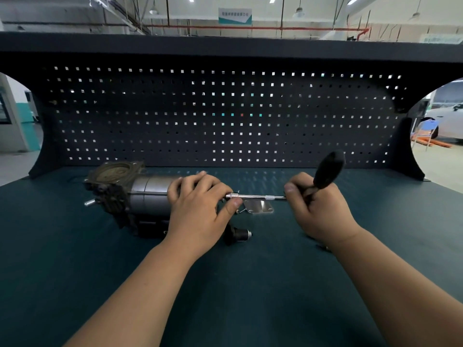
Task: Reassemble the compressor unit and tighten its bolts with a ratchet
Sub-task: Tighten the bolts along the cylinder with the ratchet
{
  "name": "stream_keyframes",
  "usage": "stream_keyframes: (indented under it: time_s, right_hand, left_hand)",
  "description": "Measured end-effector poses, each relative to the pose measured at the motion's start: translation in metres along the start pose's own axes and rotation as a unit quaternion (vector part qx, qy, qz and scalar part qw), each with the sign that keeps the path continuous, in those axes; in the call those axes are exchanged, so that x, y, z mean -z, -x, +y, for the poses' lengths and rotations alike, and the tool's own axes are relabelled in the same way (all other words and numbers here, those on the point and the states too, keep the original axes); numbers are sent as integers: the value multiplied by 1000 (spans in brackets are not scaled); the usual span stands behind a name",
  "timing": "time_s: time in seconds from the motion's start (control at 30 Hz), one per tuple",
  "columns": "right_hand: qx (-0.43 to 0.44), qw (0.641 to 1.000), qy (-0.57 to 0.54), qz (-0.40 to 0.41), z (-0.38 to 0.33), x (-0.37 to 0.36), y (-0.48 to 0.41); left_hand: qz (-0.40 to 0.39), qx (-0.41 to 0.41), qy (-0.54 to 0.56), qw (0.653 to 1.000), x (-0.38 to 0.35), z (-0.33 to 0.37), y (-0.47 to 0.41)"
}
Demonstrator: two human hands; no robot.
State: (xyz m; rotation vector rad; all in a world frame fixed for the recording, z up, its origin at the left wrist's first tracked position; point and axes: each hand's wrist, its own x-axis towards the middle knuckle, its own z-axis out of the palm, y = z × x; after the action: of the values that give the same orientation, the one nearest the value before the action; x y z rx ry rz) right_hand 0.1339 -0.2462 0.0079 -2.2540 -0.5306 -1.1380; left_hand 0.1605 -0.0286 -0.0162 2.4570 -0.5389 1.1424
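The compressor unit (140, 194) lies on its side on the dark green bench, its cast head at the left and its grey motor cylinder to the right. My left hand (198, 206) lies over the cylinder's right end and pinches the socket end of the ratchet's chrome extension bar (258, 197). The bar runs level to the right into my right hand (318, 209), which grips the ratchet near its head. The ratchet's black handle (328, 171) sticks up and is blurred. The bolt under the socket is hidden by my left hand.
A small shiny metal plate (259, 207) and a loose screw (241, 211) lie just below the bar. A black cylindrical part with a chrome tip (238, 235) sits near my left wrist. A dark pegboard (225, 116) closes off the back of the bench.
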Motion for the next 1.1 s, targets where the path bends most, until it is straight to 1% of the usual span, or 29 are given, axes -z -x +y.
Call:
stream_keyframes:
  time_s: [0.03,0.1,0.17,0.2,0.23,0.27,0.33,0.37,0.4,0.43,0.47,0.57,0.6,0.63,0.67,0.73,0.8,0.83,0.87,0.9,0.97,1.03,1.1]
  right_hand:
    - [-10,1000,-4,-1,2,-1,0]
    - [-58,998,-30,-17,3,-4,0]
    - [-132,986,-93,-37,-1,-4,-2]
    - [-180,973,-139,-44,-4,-4,-5]
    - [-239,950,-192,-54,-8,-3,-9]
    - [-303,917,-249,-72,-11,-2,-13]
    - [-427,823,-356,-117,-16,1,-19]
    - [-476,776,-391,-136,-17,2,-20]
    - [-508,742,-411,-149,-17,3,-20]
    - [-521,727,-418,-157,-16,3,-19]
    - [-523,723,-421,-162,-15,3,-19]
    - [-512,732,-422,-156,-15,1,-17]
    - [-504,740,-419,-151,-15,1,-16]
    - [-488,757,-409,-143,-16,0,-15]
    - [-465,785,-387,-131,-17,-1,-14]
    - [-399,858,-309,-95,-16,-3,-10]
    - [-308,927,-208,-51,-14,-2,-6]
    - [-252,954,-159,-34,-11,-2,-4]
    - [-199,972,-119,-22,-9,-2,-1]
    - [-157,984,-89,-11,-8,-2,1]
    - [-102,993,-58,12,-6,-3,5]
    - [-91,994,-63,20,-6,-4,7]
    - [-114,991,-75,9,-7,-6,6]
  left_hand:
    - [3,-1,3,1000,0,0,0]
    - [7,-2,5,1000,0,0,1]
    - [10,-4,8,1000,0,1,1]
    - [9,-4,10,1000,0,1,2]
    - [9,-4,11,1000,1,2,2]
    - [10,-4,11,1000,1,2,2]
    - [17,-4,10,1000,1,2,3]
    - [20,-3,11,1000,2,2,3]
    - [21,-2,11,1000,1,2,3]
    - [20,-2,9,1000,1,3,3]
    - [18,-2,6,1000,1,3,3]
    - [13,-1,-1,1000,1,2,1]
    - [12,-2,-1,1000,1,2,1]
    - [12,-4,-1,1000,1,2,0]
    - [12,-6,0,1000,1,2,1]
    - [10,-7,1,1000,2,2,0]
    - [10,-7,2,1000,2,2,0]
    - [11,-7,1,1000,1,2,0]
    - [11,-8,-1,1000,1,2,0]
    - [11,-9,-1,1000,1,2,0]
    - [8,-7,3,1000,1,1,0]
    - [4,-6,9,1000,1,1,1]
    - [2,-5,12,1000,2,0,2]
